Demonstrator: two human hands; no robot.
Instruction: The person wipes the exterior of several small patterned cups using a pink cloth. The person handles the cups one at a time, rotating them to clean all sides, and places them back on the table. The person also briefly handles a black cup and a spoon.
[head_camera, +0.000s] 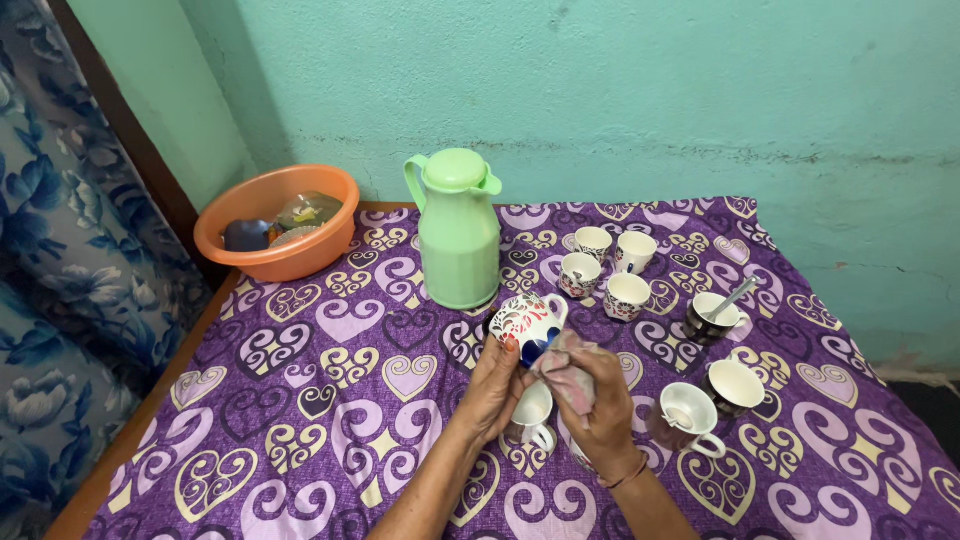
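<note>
The cup (528, 322) near the middle looks like shiny, smooth china. The rag (570, 375) pressed on it is soft, dull cloth. The green jug (457, 232) and the orange bowl (278, 222) at upper left are smooth plastic. The purple table cover (330, 400) is matt cloth.

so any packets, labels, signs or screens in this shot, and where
Packet: inside the orange basin at the table's far left corner; flat, crumpled, dark green and yellow; its print is too small to tell.
No labels, signs or screens show on the green flask, the cups or the wall.
</note>
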